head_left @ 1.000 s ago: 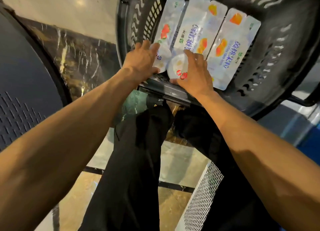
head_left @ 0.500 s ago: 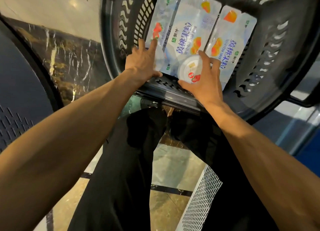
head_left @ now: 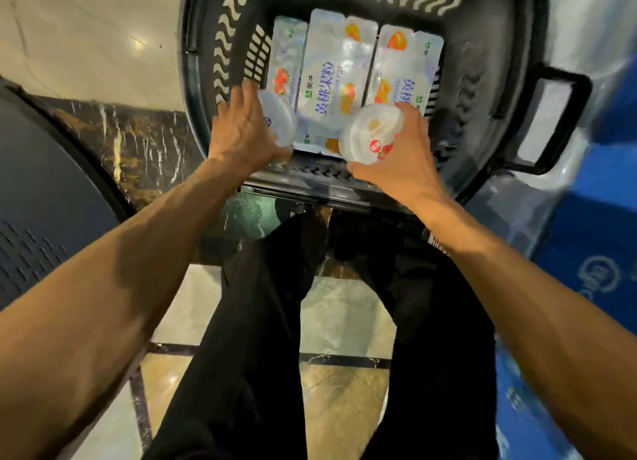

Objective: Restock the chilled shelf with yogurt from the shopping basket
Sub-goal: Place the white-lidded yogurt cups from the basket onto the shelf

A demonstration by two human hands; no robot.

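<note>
— Nearest items?
— My right hand (head_left: 403, 156): fingers curled round the right cup (head_left: 370, 132), lifted higher than half a second ago. My left hand (head_left: 241, 132): now grips the left cup (head_left: 281, 120); before, it lay flat.
— Beyond?
— Three yogurt packs (head_left: 331, 76) still in the basket (head_left: 482, 80). Both cups are ready for shelving.

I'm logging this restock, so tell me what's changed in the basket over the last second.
The left hand now grips the left cup, and the right hand has lifted and tilted the right cup off the packs. The three long yogurt packs lie in the basket as before.
</note>
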